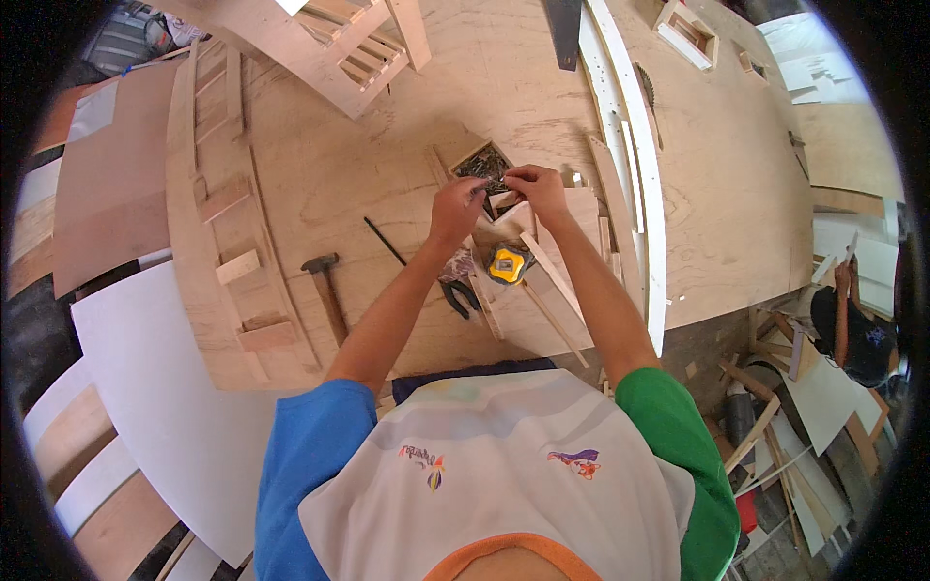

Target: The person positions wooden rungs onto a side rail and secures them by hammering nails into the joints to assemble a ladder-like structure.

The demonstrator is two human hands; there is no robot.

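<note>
A small open wooden box [481,148] of dark nails stands at the middle of the plywood table. Just at its near left edge is my left hand [455,208], its fingers drawn together in a pinch. My right hand [539,190] reaches the box's near right edge, thumb and fingertips pressed together too. Anything between the fingers of either hand is too small to make out. Below the hands lie light wood pieces [550,266], a yellow and black tape measure [508,263] and dark-handled pliers [458,299], partly hidden by my left forearm.
A hammer [326,290] lies left of my left forearm. Beyond it is a ladder-like wooden frame [228,208]. A slatted wooden piece [354,58] stands at the far left. Long white boards [635,174] run along the right. Another person [852,324] works at the far right.
</note>
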